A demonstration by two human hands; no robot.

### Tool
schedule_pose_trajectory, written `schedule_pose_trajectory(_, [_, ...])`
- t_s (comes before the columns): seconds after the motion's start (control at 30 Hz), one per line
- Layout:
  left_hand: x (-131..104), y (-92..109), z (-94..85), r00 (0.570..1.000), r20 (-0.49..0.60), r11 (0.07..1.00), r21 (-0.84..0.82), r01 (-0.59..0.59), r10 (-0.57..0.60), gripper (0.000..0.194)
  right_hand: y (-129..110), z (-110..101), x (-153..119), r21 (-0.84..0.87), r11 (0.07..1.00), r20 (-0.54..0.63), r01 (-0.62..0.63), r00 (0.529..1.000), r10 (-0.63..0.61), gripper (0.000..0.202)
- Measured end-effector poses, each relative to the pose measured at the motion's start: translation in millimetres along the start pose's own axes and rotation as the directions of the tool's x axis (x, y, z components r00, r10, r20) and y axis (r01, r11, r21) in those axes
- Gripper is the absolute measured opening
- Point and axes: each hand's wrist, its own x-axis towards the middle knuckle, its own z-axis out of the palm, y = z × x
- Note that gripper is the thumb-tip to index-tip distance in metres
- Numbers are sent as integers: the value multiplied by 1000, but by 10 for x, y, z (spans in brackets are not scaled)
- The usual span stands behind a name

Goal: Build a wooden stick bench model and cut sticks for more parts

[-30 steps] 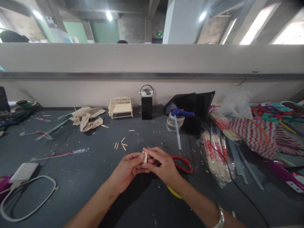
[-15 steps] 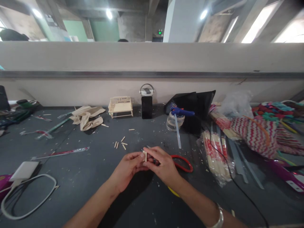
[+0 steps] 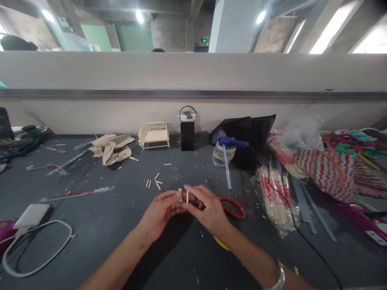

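My left hand point(image 3: 161, 211) pinches a short pale wooden piece point(image 3: 180, 195) between thumb and fingers. Just right of it, my right hand point(image 3: 208, 206) holds a small wooden stick point(image 3: 187, 196) upright between thumb and forefinger. A narrow gap shows between the two pieces. Red-handled scissors point(image 3: 234, 207) lie partly beneath my right hand. Several short sticks point(image 3: 158, 184) are scattered on the dark table beyond my left hand. Farther back stands a miniature wooden bench point(image 3: 154, 135) with a latticed back.
A black phone point(image 3: 187, 136) stands upright at the back. Right of it, a blue glue gun point(image 3: 231, 141) rests on a clear jar point(image 3: 223, 155). Bagged sticks point(image 3: 274, 193) lie at right, crumpled cloth point(image 3: 111, 149) and a white charger point(image 3: 32, 216) at left.
The two wooden pieces, close together before, are now apart. My right hand's stick has moved slightly right, and the left hand's piece slightly left.
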Motion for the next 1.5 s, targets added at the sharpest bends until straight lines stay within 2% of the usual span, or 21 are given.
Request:
schedule_pose_trajectory(0.13, [5, 5, -32, 999, -40, 999, 52, -14, 16, 17, -2, -8, -2, -6, 1000, 2, 11, 1000, -11, 40])
schedule_pose_trajectory(0.23, [-2, 0, -29, 1000, -21, 998, 60, -1, 2, 17, 9, -4, -7, 17, 999, -2, 29, 1000, -29, 40])
schedule_pose_trajectory(0.57, [-1, -20, -10, 995, 43, 994, -45, 95, -93, 14, 19, 17, 0, 56, 998, 11, -6, 1000, 5, 45])
schedule_pose_trajectory(0.83, [19, -68, 7, 996, 40, 991, -106, 79, -75, 9, 35, 38, -5, 43, 999, -7, 26, 1000, -25, 48])
schedule_pose_trajectory(1.03, [11, -71, 24, 995, 56, 991, -105, 87, -82, 12, 28, 35, -10, 58, 998, -11, 30, 1000, -29, 48])
schedule_pose_trajectory(1.3, [-6, -35, 46, 994, -15, 989, -107, 102, -105, 14, 16, 17, -16, 36, 997, 7, 63, 998, -63, 53])
schedule_pose_trajectory(1.5, [-1, -66, 17, 994, -38, 993, -69, 99, -101, 17, 33, 30, -27, 4, 996, -28, 91, 995, -91, 43])
